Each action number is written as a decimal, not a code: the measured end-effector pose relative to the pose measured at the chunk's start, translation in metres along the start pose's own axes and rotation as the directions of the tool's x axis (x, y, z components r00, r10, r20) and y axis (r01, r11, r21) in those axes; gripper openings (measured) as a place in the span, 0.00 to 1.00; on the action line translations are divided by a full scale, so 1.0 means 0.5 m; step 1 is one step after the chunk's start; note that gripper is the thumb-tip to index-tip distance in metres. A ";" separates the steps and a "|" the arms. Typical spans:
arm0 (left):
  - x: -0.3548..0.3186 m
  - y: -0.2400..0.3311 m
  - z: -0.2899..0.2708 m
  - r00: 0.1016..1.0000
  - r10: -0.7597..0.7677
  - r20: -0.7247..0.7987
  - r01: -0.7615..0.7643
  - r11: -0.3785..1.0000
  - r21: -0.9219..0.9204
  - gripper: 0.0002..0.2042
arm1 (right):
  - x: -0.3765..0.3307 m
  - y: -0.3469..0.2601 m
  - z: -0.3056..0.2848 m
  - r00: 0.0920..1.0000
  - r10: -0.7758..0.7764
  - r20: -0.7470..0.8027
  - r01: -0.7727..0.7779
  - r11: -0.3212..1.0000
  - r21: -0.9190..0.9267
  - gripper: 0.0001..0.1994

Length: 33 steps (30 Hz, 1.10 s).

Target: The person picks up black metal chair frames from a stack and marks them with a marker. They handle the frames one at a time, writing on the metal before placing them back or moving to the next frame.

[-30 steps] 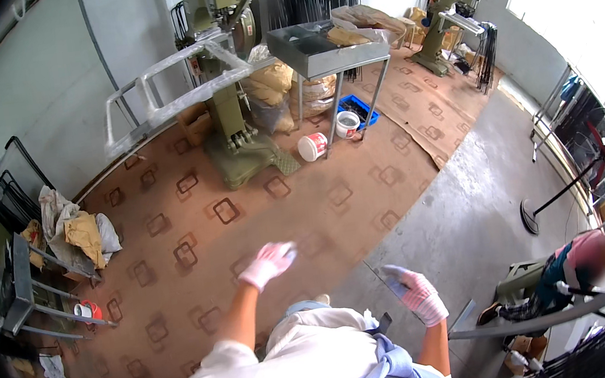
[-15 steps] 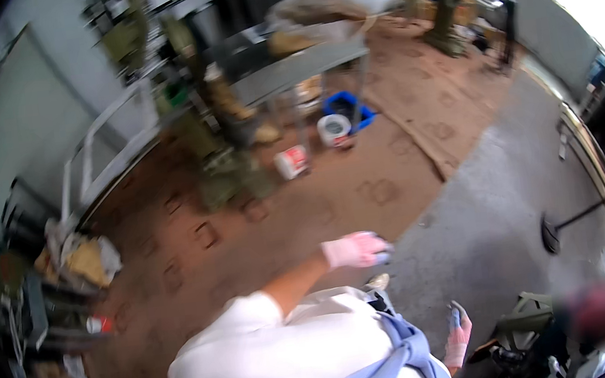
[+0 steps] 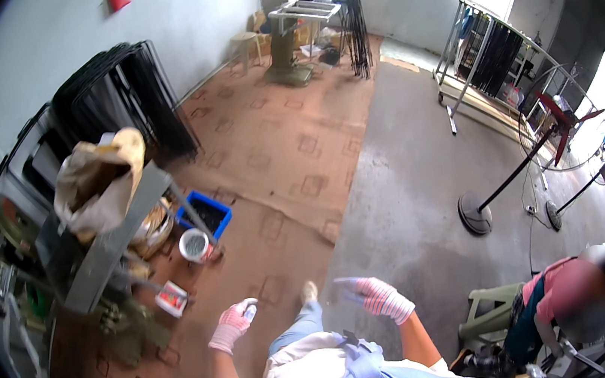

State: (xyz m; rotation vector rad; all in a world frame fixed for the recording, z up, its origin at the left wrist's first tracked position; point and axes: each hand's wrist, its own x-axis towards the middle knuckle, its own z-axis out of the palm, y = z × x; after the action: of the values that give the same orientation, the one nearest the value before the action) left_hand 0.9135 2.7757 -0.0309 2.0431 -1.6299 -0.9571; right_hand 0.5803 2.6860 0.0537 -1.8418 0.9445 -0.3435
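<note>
My left hand [image 3: 233,326] wears a pink-and-white striped glove with greyish fingertips. It hangs in the air over the brown floor covering, fingers loosely bent and apart, and holds nothing. My right hand [image 3: 385,298], gloved the same way, is raised over the grey floor. Its fingers stretch toward the left, slightly blurred, with nothing in them. Between the hands show my light shoe [image 3: 309,291] and blue trouser leg. A light blue strap [image 3: 366,366] is knotted over my white top. A red-and-white container [image 3: 172,299] on the floor is nearest to my left hand.
At left stands a grey metal table [image 3: 93,267] with a sack [image 3: 94,186] on it. A white bucket [image 3: 194,245] and a blue crate [image 3: 220,218] sit beside it. A floor fan [image 3: 475,213], a rack [image 3: 497,52] and a seated person [image 3: 573,299] are on the right.
My view has swung to the right, so the table and buckets now lie farther left. Both gloved hands now show in front of me, and the seated person is more fully in view.
</note>
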 end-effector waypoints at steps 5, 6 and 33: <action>0.377 0.112 -0.058 0.984 0.145 -0.101 -0.134 0.985 0.104 0.11 | 0.151 0.137 -0.194 0.977 0.206 -0.054 -0.212 0.962 -0.170 0.17; 0.457 0.172 -0.070 0.966 0.234 -0.111 -0.222 0.969 0.109 0.12 | 0.176 0.139 -0.256 0.963 0.244 -0.113 -0.255 0.961 -0.104 0.16; 1.884 0.886 -0.178 0.928 0.002 -0.373 -0.308 0.570 -0.761 0.22 | 1.248 0.414 -1.471 0.569 0.194 -0.799 0.221 0.900 0.376 0.12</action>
State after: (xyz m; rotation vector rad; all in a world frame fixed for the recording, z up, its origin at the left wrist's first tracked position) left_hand 0.7606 1.7454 0.0518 1.2761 -0.8817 -0.9679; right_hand 0.4504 1.7095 0.1066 -1.2008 1.3268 -1.4222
